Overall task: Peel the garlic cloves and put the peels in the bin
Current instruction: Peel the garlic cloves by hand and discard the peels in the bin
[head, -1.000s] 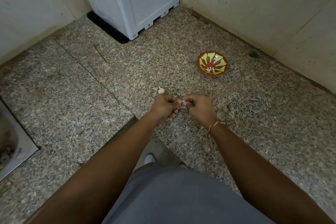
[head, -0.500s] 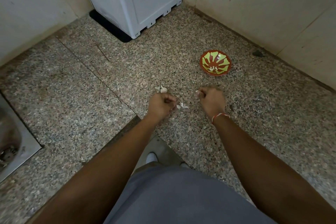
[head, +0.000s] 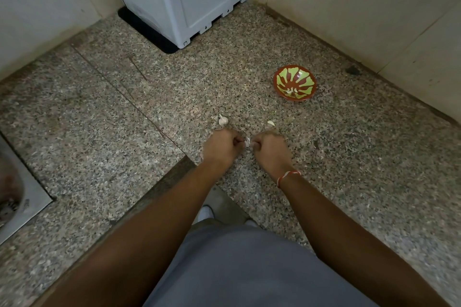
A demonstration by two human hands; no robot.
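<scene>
Speckled granite counter (head: 349, 157) is under both hands: left hand (head: 220, 146) and right hand (head: 268, 148) are curled, pinching one small white garlic piece (head: 247, 141) between them. Peeled cloves (head: 290, 91) are lying inside the red-and-green patterned bowl (head: 309, 82).

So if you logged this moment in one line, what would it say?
both hands curled, meeting over pale scrap | garlic piece on counter | cloves in bowl
</scene>
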